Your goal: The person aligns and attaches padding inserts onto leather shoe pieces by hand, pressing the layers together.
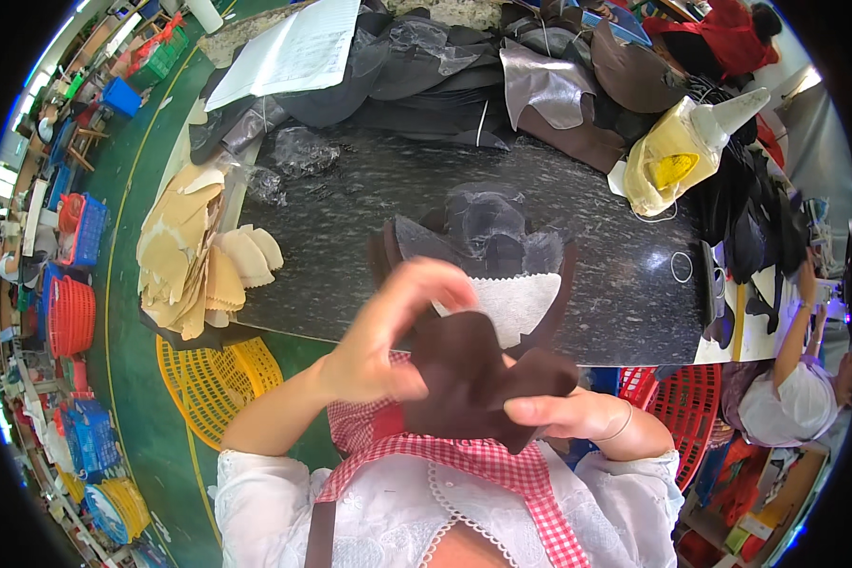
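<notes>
In front of my chest, my right hand [577, 414] grips a dark brown leather-like cut piece [454, 364], thumb on top and the other fingers hidden beneath. The piece is bent into curved folds. My left hand [393, 327] arches at its left side, thumb and fingers apart; a fingertip is close to its upper edge, and I cannot tell whether it touches. Just beyond, on the table's near edge, lie dark grey and brown cut pieces [488, 232] with a whitish zigzag-edged piece [521, 301] on them, partly covered by my hand and the brown piece.
Beige zigzag-edged pieces [185, 251] are stacked on the dark speckled table [341, 237] at left. Dark cut pieces [417, 76] and a paper sheet [289, 52] line the back. A yellowish nozzle bottle [677, 156] stands back right. Yellow [213, 379] and red baskets [686, 412] flank me. Another person [790, 398] works at right.
</notes>
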The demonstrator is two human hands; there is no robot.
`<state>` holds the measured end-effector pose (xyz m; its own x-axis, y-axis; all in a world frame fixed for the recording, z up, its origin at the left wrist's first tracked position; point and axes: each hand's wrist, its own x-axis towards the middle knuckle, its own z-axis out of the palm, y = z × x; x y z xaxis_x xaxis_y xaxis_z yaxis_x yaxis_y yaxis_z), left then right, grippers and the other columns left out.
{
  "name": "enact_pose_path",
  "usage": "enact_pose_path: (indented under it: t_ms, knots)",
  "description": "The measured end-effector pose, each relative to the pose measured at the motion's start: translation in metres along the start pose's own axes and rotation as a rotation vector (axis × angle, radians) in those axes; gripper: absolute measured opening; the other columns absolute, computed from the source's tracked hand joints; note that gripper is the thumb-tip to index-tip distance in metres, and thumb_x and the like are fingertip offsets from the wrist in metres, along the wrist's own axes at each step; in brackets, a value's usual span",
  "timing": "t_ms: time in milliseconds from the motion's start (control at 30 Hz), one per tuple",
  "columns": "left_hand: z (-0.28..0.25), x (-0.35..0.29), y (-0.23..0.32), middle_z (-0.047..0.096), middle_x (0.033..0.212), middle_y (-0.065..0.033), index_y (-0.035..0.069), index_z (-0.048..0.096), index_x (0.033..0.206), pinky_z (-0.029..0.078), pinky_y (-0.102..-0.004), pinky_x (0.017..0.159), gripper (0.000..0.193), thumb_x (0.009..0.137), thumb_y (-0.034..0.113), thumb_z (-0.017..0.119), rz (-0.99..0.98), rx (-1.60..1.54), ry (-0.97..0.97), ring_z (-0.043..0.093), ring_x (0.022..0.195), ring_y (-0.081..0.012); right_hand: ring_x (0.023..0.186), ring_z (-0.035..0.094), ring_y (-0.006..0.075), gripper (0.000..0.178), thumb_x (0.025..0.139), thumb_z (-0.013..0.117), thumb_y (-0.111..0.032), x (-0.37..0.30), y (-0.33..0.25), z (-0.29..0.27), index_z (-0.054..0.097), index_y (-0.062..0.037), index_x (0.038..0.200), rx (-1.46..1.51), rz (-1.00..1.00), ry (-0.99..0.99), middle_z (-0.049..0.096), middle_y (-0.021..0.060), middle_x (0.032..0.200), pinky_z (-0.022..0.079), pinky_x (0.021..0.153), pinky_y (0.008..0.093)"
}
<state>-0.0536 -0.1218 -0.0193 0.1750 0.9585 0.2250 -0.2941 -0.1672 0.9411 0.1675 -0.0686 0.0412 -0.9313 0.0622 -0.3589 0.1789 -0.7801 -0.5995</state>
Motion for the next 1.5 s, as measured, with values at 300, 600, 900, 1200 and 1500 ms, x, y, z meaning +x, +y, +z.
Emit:
enact_pose_path:
  t_ms: [300, 600, 900, 1200, 1500]
  knots:
    - [-0.019, -0.009, -0.001, 0.064, 0.102, -0.0038, -0.001, 0.053, 0.118, 0.046, -0.0251, 0.083, 0.05, 0.074, 0.0, 0.077, -0.431, -0.013, -0.221, 0.059, 0.096, -0.0083, 0.112, 0.051, 0.0167, 0.045, 0.094, 0.055, -0.021, -0.021, 0.019, -0.047, 0.045, 0.0052, 0.13, -0.395, -0.364, 0.392, 0.055, 0.0134, 0.121, 0.039, 0.097, 0.0311]
    - [-0.037, 0.047, -0.01, 0.057, 0.083, -0.0032, 0.002, 0.052, 0.129, 0.047, -0.0243, 0.065, 0.048, 0.082, -0.003, 0.061, -0.339, 0.575, -0.048, 0.055, 0.069, -0.0072, 0.063, 0.063, 0.0129, 0.03, 0.085, 0.062, -0.002, 0.018, -0.001, -0.11, 0.06, -0.0023, 0.116, -1.211, -0.696, 0.954, 0.067, 0.0104, 0.087, 0.049, 0.054, 0.0251]
    - [-0.041, 0.056, -0.025, 0.055, 0.086, -0.0025, 0.006, 0.049, 0.133, 0.045, -0.0212, 0.059, 0.05, 0.084, -0.002, 0.056, -0.4, 0.554, -0.003, 0.053, 0.065, -0.0047, 0.064, 0.065, 0.0249, 0.04, 0.083, 0.064, -0.006, 0.024, -0.004, -0.119, 0.054, -0.0045, 0.122, -1.386, -0.652, 0.958, 0.066, 0.0132, 0.097, 0.052, 0.055, 0.0317]
    - [-0.04, 0.056, -0.012, 0.053, 0.082, -0.0016, 0.007, 0.05, 0.132, 0.047, -0.0207, 0.052, 0.05, 0.084, 0.003, 0.061, -0.528, 0.444, 0.035, 0.054, 0.061, -0.0042, 0.086, 0.056, 0.0241, 0.025, 0.075, 0.065, -0.003, 0.049, -0.021, -0.104, 0.063, -0.0083, 0.1, -1.593, -0.729, 0.346, 0.055, 0.0061, 0.092, 0.047, 0.075, 0.036]
    - [-0.047, 0.04, -0.009, 0.058, 0.079, -0.0005, 0.007, 0.051, 0.128, 0.044, -0.018, 0.05, 0.048, 0.082, -0.001, 0.063, -0.427, 0.438, 0.272, 0.05, 0.054, -0.0012, 0.096, 0.051, 0.0229, 0.057, 0.064, 0.077, -0.04, 0.049, -0.016, -0.097, 0.064, -0.024, 0.117, -1.726, -0.571, 0.297, 0.051, 0.0046, 0.12, 0.041, 0.082, 0.0378]
